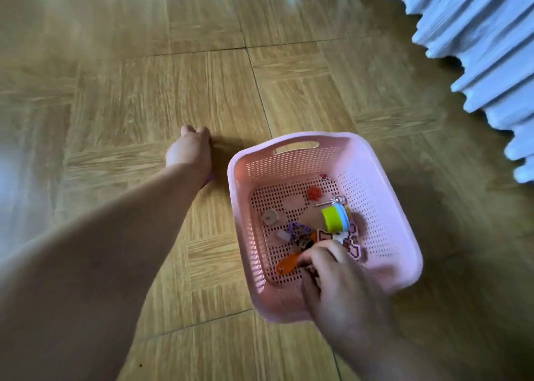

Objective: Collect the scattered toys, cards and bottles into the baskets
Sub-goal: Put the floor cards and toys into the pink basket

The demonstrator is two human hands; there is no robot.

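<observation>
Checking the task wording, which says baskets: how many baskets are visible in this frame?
1: the pink basket stands on the wooden floor, right of centre. Others may lie outside the view.

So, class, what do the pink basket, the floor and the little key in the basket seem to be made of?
Pink basket: moulded plastic, matt; evenly perforated walls, cut-out handle. Floor: wood or wood-look parquet, glossy; grain blocks, bright reflections. Key: probably metal; silvery shine, though too small to be sure.
</observation>
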